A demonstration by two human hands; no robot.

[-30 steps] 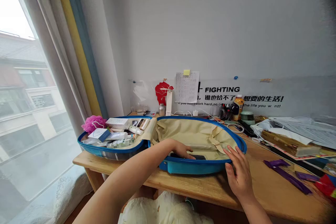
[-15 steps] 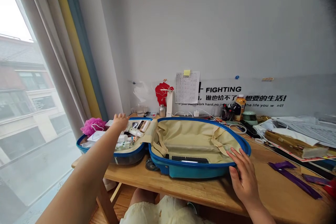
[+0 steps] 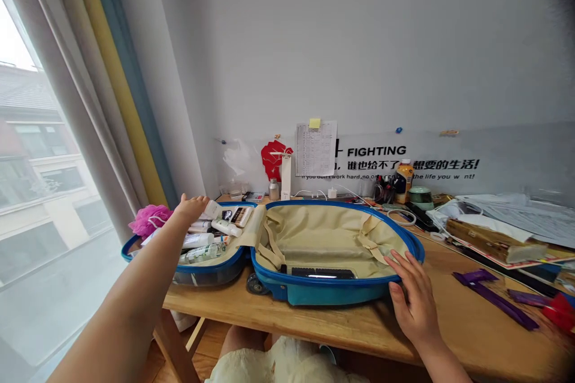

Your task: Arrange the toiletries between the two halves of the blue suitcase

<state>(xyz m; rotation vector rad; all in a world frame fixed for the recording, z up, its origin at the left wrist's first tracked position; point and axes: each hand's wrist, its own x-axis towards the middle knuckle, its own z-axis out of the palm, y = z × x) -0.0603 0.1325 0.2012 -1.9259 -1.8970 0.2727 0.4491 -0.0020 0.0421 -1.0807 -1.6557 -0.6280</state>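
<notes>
A blue suitcase [image 3: 335, 295] lies spread open on the wooden table, its two beige-lined halves side by side. Over the left half, my left hand [image 3: 192, 207] has its fingers bent down against a white box-like item [image 3: 211, 210]; the palm side is hidden. Around it lie a white bottle [image 3: 227, 227], a clear bottle with green print [image 3: 203, 253], a palette-like pack [image 3: 241, 216] and a pink bath puff [image 3: 150, 221]. My right hand [image 3: 415, 299] rests with spread fingers on the right half's rim. In that half, a black, ridged long object [image 3: 320, 273] lies along the near wall.
Purple wrappers [image 3: 496, 302] and a red item [image 3: 560, 313] lie at right. Behind them are piled papers [image 3: 507, 221]. An orange-capped drink bottle [image 3: 403, 181], a green container [image 3: 420, 197] and a tall white box [image 3: 286, 178] stand along the wall. Curtains [image 3: 112, 78] hang beside the window.
My left hand has shifted slightly left, and the white item by its fingers shows more clearly. My right hand stays on the rim. The whole view has shifted a little.
</notes>
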